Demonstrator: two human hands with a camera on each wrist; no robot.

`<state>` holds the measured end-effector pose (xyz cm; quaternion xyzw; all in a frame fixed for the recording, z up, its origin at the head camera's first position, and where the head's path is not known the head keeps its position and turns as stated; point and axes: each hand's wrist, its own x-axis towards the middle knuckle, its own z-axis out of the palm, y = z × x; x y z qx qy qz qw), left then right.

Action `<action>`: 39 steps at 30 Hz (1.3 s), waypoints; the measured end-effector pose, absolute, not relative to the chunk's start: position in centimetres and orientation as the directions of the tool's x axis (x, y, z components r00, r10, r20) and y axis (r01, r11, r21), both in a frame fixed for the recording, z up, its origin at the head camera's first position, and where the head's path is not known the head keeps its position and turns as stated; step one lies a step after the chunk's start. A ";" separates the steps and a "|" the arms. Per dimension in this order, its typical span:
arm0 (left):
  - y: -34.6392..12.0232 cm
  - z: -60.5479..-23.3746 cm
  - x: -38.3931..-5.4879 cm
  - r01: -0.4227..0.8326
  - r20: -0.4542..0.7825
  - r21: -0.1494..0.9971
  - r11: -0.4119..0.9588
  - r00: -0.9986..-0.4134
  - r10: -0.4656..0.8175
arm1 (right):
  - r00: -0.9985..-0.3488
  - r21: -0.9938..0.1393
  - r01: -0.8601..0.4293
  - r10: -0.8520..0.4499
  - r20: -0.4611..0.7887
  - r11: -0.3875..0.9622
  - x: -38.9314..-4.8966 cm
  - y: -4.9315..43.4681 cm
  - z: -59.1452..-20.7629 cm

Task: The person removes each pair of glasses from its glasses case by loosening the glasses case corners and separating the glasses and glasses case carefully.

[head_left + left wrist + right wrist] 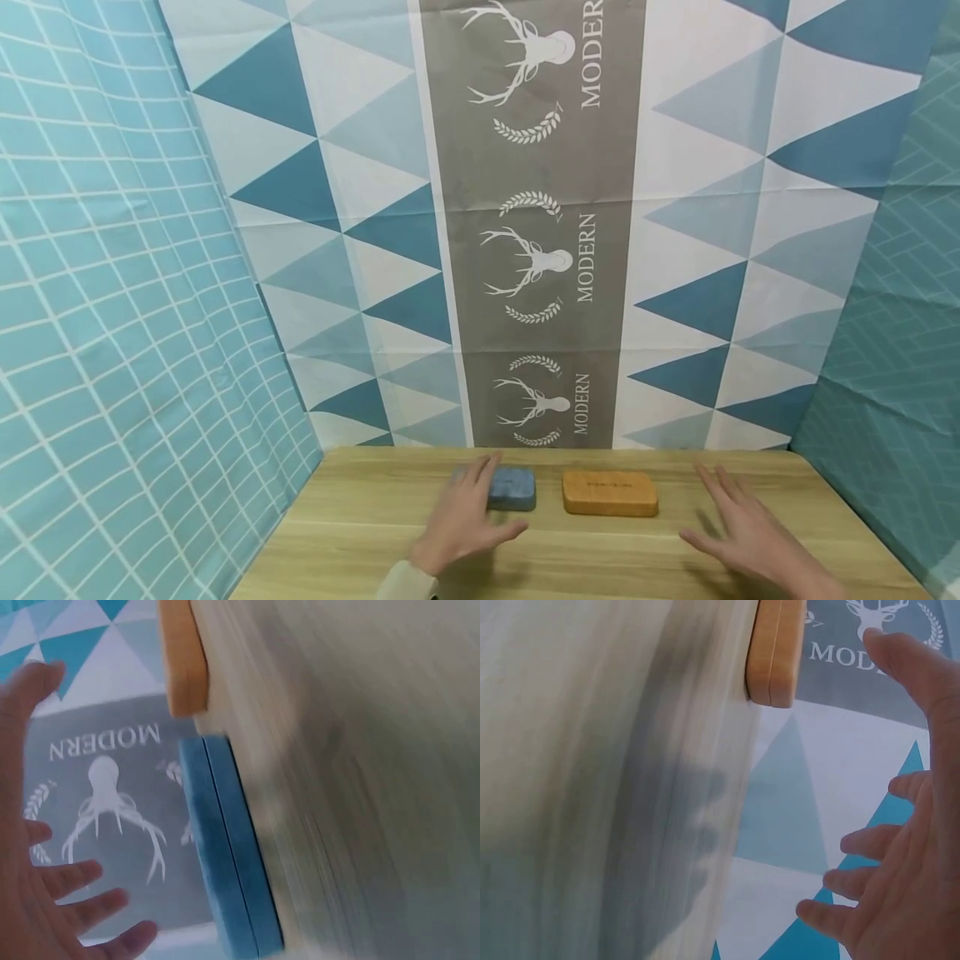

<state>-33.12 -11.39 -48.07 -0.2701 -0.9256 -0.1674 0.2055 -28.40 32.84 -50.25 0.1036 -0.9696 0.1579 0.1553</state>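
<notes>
A blue, rounded rectangular case (512,489) with dark lettering lies at the back of the wooden table; the left wrist view shows a seam along the side of the blue case (225,840). To its right lies a similar orange-brown case (610,492), also lettered on top. My left hand (465,517), fingers spread, hovers in front of the blue case and hides its left part. In the left wrist view a gap separates hand and case. My right hand (742,533) is held to the right of the orange-brown case, fingers apart, holding nothing.
Both cases lie on a light wood-grain table (360,525). Behind it hangs a triangle-patterned cloth (690,250) with a grey deer-print strip. A blue grid-patterned cloth (112,292) borders the left side, a teal cloth (892,400) the right.
</notes>
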 end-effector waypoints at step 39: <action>-1.4 -49.5 -36.4 0.541 0.263 0.518 0.662 -0.838 0.478 | -0.897 -0.404 -0.391 -0.245 0.367 0.827 -32.8 30.5 -50.2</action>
